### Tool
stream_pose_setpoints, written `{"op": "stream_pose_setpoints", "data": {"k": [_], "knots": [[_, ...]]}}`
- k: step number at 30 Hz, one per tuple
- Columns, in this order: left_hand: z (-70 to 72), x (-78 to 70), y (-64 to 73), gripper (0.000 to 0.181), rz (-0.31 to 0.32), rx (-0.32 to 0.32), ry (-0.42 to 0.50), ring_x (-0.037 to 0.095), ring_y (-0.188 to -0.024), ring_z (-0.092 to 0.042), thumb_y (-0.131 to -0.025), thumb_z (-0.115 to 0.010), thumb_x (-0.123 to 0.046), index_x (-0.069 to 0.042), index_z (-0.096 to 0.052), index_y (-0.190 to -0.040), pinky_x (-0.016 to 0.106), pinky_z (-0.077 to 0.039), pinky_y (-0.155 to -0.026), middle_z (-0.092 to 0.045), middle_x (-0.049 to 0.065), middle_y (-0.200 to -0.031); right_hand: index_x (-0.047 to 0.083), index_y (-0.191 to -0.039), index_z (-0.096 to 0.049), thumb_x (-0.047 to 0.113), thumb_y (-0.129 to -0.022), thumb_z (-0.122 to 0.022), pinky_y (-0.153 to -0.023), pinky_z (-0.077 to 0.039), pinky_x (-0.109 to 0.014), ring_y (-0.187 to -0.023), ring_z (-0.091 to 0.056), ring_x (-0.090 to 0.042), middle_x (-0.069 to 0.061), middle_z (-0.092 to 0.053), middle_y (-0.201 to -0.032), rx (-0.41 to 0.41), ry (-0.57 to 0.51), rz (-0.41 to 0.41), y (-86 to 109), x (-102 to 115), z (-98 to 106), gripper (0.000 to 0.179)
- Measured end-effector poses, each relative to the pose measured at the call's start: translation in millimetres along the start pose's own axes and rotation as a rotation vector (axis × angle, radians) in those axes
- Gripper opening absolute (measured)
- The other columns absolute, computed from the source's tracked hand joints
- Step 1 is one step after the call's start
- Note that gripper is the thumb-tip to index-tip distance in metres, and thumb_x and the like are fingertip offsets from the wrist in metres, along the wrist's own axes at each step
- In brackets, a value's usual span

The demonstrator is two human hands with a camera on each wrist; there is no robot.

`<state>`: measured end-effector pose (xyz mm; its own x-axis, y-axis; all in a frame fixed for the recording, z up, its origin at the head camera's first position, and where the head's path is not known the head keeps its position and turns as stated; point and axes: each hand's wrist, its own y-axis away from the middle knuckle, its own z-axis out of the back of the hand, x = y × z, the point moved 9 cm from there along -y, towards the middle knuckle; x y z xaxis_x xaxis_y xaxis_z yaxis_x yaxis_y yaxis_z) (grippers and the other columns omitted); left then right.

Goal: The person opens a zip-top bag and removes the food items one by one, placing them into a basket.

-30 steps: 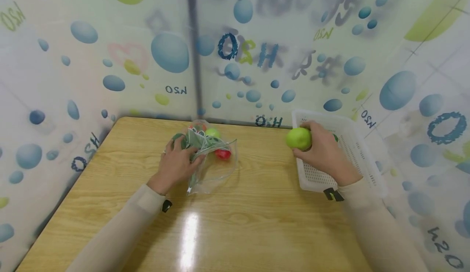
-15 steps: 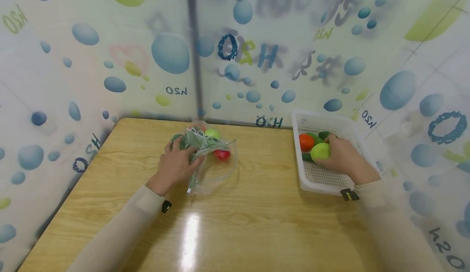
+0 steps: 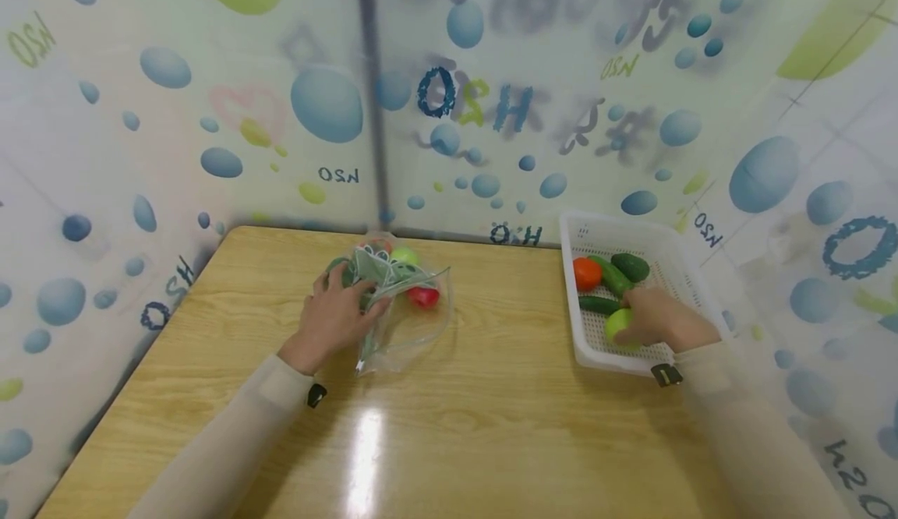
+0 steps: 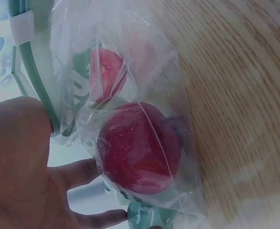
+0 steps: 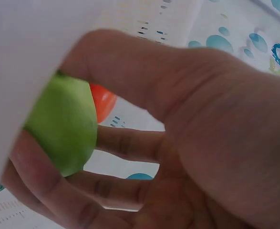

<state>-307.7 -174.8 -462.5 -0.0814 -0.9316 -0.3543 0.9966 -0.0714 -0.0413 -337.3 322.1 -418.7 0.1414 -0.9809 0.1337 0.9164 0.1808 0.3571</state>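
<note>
My right hand (image 3: 659,320) reaches down into the white perforated basket (image 3: 575,332) and holds a green apple (image 3: 619,326) low over its floor. Thumb and fingers curve round the apple (image 5: 66,124) in the right wrist view. On the left of the table, my left hand (image 3: 333,316) grips the edge of a clear plastic zip bag (image 3: 407,340) with a green band. Inside the bag are a red apple (image 4: 139,148), another red fruit (image 4: 106,74) and a green fruit (image 3: 404,257).
Beside the right hand in the basket lie a tomato (image 3: 587,273), a cucumber (image 3: 612,276), another dark green cucumber piece (image 3: 599,305) and an avocado-like dark green item (image 3: 630,267). The wooden table (image 3: 491,425) meets a patterned curtain wall (image 3: 463,176) at the back.
My right hand has carried the green apple from above the basket's left rim rightward and down into its front part, uncovering the vegetables there. The left hand stays at the bag.
</note>
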Motion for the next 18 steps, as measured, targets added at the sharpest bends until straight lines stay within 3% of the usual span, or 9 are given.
{"op": "stream_pose_setpoints", "data": {"k": [5,9,13,18], "knots": [[-0.1,-0.4,-0.6,0.066,0.008,0.007,0.005,0.078,-0.158,-0.038,-0.118,-0.06,-0.059,-0.012,-0.067,-0.163,0.092,-0.049,-0.112,-0.033,0.041,-0.181,-0.015,-0.137,-0.071,0.016,-0.087,-0.096,-0.089,-0.063,-0.053,-0.096,-0.067,-0.037,-0.029,-0.077,-0.116,-0.044,-0.019,-0.014,1.5,-2.6,3.4,0.064],[0.0,-0.1,-1.0,0.068,0.01,0.009,0.006,0.078,-0.157,-0.039,-0.118,-0.06,-0.059,-0.011,-0.065,-0.165,0.092,-0.048,-0.114,-0.031,0.041,-0.181,-0.016,-0.143,-0.067,0.014,-0.091,-0.094,-0.102,-0.064,-0.064,-0.107,-0.072,-0.043,-0.038,-0.075,-0.133,-0.079,-0.03,-0.014,1.6,-1.4,5.9,0.066],[0.7,0.0,-1.1,0.07,0.013,0.004,0.0,0.078,-0.156,-0.04,-0.117,-0.06,-0.06,-0.009,-0.063,-0.166,0.091,-0.049,-0.114,-0.03,0.041,-0.181,-0.016,-0.144,-0.067,0.017,-0.097,-0.09,-0.106,-0.064,-0.066,-0.105,-0.073,-0.042,-0.04,-0.075,-0.137,-0.162,-0.04,0.03,3.4,9.3,12.9,0.061],[1.8,-0.7,-1.2,0.071,0.015,0.004,-0.004,0.079,-0.154,-0.042,-0.117,-0.06,-0.06,-0.009,-0.062,-0.167,0.09,-0.049,-0.114,-0.031,0.041,-0.181,-0.014,-0.135,-0.072,0.018,-0.102,-0.088,-0.094,-0.064,-0.06,-0.091,-0.069,-0.036,-0.032,-0.079,-0.117,-0.325,-0.03,0.098,9.5,40.7,30.1,0.049]]}}
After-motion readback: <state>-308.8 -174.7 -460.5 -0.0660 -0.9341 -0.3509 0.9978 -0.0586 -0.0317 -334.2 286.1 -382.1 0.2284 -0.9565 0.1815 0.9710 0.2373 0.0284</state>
